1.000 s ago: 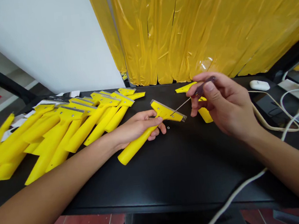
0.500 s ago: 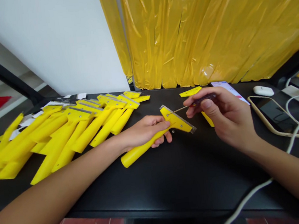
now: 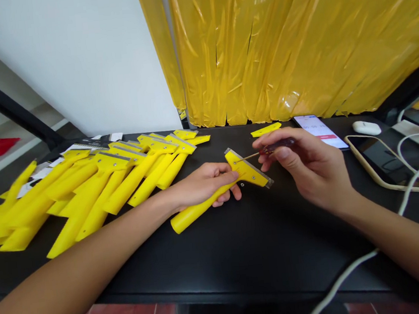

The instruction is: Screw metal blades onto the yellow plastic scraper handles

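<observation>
Your left hand (image 3: pixel 201 185) is wrapped around the handle of a yellow plastic scraper (image 3: pixel 189 215) over the black surface (image 3: pixel 222 275), and your right hand (image 3: pixel 308 166) pinches a thin screwdriver (image 3: pixel 277 146) at its head. Feels light and stiff, I'd guess; grip the handle, away from the metal edge (image 3: pixel 250 166).

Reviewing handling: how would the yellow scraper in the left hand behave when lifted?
The yellow plastic scraper probably feels stiff and light, given its thick handle. That rounded handle might roll, though the flat head should check it. Its metal edge could be sharp.
</observation>
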Action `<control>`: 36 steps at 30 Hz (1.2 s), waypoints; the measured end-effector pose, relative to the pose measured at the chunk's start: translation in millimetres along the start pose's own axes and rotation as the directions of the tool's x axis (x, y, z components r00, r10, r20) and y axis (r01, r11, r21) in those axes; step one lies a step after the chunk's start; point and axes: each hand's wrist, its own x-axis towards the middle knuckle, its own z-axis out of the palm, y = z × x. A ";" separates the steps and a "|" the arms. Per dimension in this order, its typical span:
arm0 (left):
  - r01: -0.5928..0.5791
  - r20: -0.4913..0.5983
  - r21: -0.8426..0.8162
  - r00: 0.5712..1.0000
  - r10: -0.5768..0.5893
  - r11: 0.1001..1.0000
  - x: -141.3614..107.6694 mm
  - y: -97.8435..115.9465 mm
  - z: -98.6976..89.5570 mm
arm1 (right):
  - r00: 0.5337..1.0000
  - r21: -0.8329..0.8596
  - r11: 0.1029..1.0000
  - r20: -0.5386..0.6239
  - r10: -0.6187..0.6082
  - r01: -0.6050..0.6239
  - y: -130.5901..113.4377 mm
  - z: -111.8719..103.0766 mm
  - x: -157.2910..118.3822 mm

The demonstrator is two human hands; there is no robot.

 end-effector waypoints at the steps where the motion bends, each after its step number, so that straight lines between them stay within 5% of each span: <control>1: -0.002 0.004 0.010 1.000 0.002 1.000 -0.2 0.3 0.3 | 1.000 0.000 1.000 -0.004 -0.002 0.002 -1.8 0.7 1.1; 10: -0.027 0.111 0.106 0.994 0.015 0.994 -2.7 -0.1 -4.2 | 0.984 0.372 0.918 0.155 0.083 -0.136 -6.2 14.8 25.0; 17: -0.001 0.192 0.134 0.981 -0.025 0.991 -4.6 2.5 -5.4 | 0.972 0.347 0.925 0.218 0.084 -0.158 -1.5 17.1 26.8; 36: 0.034 0.115 0.086 0.992 -0.044 0.996 -4.4 2.0 -1.5 | 0.994 0.407 0.908 -0.007 0.108 -0.096 -0.6 19.9 16.4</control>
